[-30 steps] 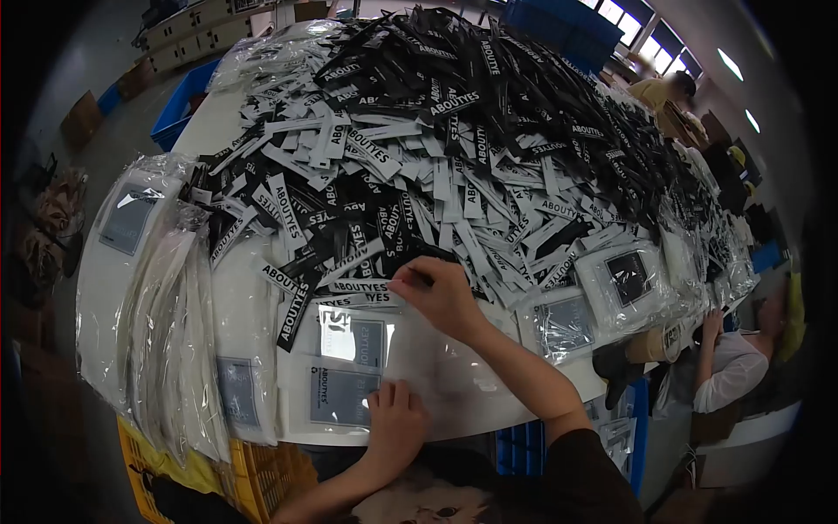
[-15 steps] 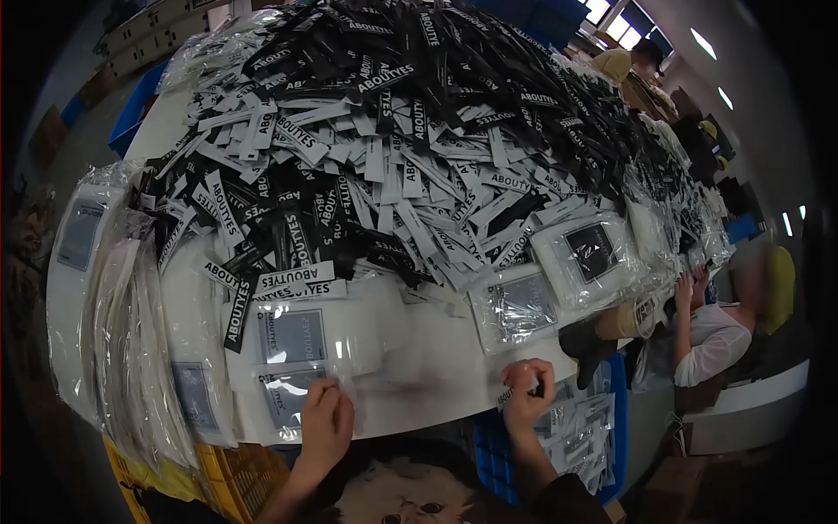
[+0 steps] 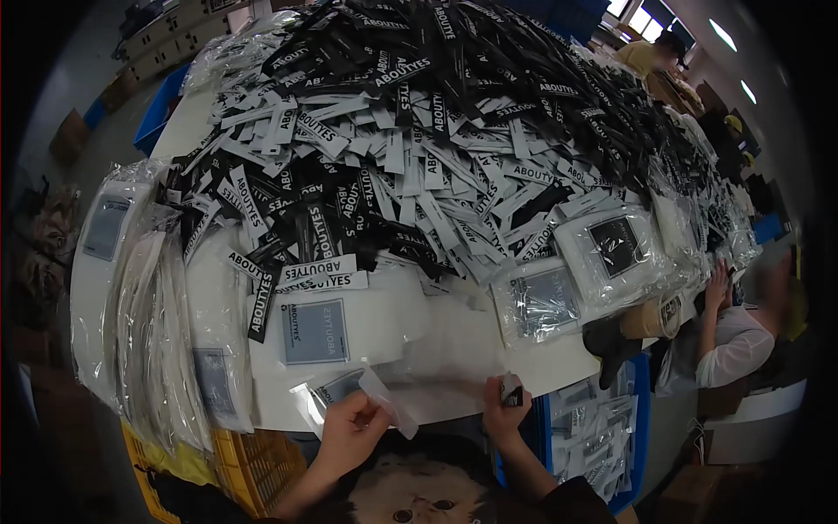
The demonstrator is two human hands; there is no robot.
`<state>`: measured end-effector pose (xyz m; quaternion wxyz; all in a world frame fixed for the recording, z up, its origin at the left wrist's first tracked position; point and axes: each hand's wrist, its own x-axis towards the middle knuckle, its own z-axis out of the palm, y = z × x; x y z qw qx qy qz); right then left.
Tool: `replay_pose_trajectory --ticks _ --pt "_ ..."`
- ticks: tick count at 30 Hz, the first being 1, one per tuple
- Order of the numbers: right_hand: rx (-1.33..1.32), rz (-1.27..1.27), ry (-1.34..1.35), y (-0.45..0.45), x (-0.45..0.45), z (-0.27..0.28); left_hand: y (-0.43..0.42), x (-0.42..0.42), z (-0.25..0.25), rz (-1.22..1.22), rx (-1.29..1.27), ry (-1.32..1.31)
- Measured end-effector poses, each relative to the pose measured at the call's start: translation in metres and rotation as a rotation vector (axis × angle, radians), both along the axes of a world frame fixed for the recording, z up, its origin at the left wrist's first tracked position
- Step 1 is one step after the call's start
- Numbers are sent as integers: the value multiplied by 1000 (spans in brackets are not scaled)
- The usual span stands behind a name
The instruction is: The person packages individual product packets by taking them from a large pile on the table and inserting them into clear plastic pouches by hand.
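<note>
My left hand (image 3: 356, 430) pinches the open edge of a clear plastic bag (image 3: 332, 386) with a grey printed panel, tilted at the table's front edge. Closed fingers of my right hand (image 3: 503, 417) hold a small black-and-white packet (image 3: 512, 396), mostly hidden by the hand. Beyond my left hand, another bag with a grey ABOUTYES panel (image 3: 314, 332) lies flat on the white table (image 3: 449, 400). Loose ABOUTYES packets (image 3: 319, 266) rest at its far edge.
A large heap of black and white packets (image 3: 419, 131) covers the table. Bag stacks stand left (image 3: 113, 288) and right (image 3: 541, 301). A cup (image 3: 656, 316) is at the right edge. Below are a yellow crate (image 3: 262, 467) and a blue bin (image 3: 642, 437). A co-worker (image 3: 738, 336) is at right.
My left hand has drawn the bag towards me and tilted it, its edge now lifted. My right hand has come lower and nearer my body. The whole view has shifted slightly.
</note>
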<state>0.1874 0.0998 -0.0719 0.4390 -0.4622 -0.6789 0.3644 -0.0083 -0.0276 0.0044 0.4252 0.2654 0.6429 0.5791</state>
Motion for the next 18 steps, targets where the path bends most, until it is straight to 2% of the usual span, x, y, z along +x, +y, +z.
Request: replay_pose_trajectory --ticks 2,3,4,5,7,9,12,13,15,16,18 --pt "73 207 55 -15 -14 15 3 0 3 -164 -4 115" --pt "5 382 30 -20 -22 31 3 2 6 -162 -13 110" --pt "-60 555 9 -20 -36 49 6 2 9 -225 7 265" --pt "-95 559 10 -22 -57 67 8 2 12 -285 28 420" --pt "-130 574 16 -17 -77 83 7 2 19 -300 36 412" --pt "-545 738 -7 -9 -79 88 4 -2 15 -230 48 359" --pt "-612 898 -30 -7 -74 95 -3 -1 3 -151 182 436" --pt "-611 901 -34 -8 -76 96 -2 0 3 -147 184 435" --pt "-303 884 -273 -16 -80 98 -1 4 4 -86 141 524" --pt "-299 883 -276 -21 -81 96 -1 3 6 -84 146 523" --pt "-63 801 -206 -29 -83 91 2 0 18 -57 -121 586"
